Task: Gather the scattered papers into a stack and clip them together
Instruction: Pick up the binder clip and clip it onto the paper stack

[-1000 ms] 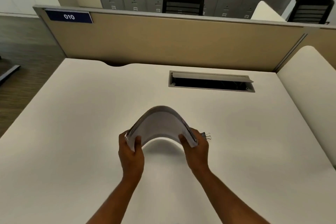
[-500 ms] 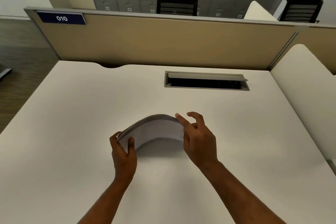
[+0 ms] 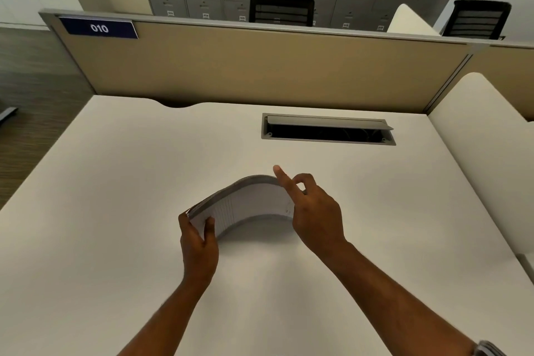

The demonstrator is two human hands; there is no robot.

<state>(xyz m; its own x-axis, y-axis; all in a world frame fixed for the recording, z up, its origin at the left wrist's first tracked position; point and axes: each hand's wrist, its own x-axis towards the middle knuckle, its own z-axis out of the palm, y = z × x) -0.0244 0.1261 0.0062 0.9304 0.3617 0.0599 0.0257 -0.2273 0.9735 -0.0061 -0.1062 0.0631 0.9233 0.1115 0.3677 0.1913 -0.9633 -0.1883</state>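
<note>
A stack of white papers (image 3: 248, 202) arches upward above the white desk (image 3: 115, 182). My left hand (image 3: 199, 248) grips the stack's left end, thumb on the near face. My right hand (image 3: 315, 217) covers the stack's right end with its back toward the camera. Its index finger points up and away, while the other fingers curl toward the thumb, pinching at the spot where the binder clip lay. The clip itself is almost entirely hidden behind those fingers.
An open grey cable hatch (image 3: 328, 131) sits in the desk beyond the papers. A tan partition (image 3: 260, 66) with a "010" label closes the far edge. A second white desk (image 3: 485, 139) adjoins on the right. Black chairs and grey lockers stand behind.
My right hand let go of the stack's right end and moved over the binder clip, fingers curling around it. The arch of the papers has flattened. My left hand keeps its grip.
</note>
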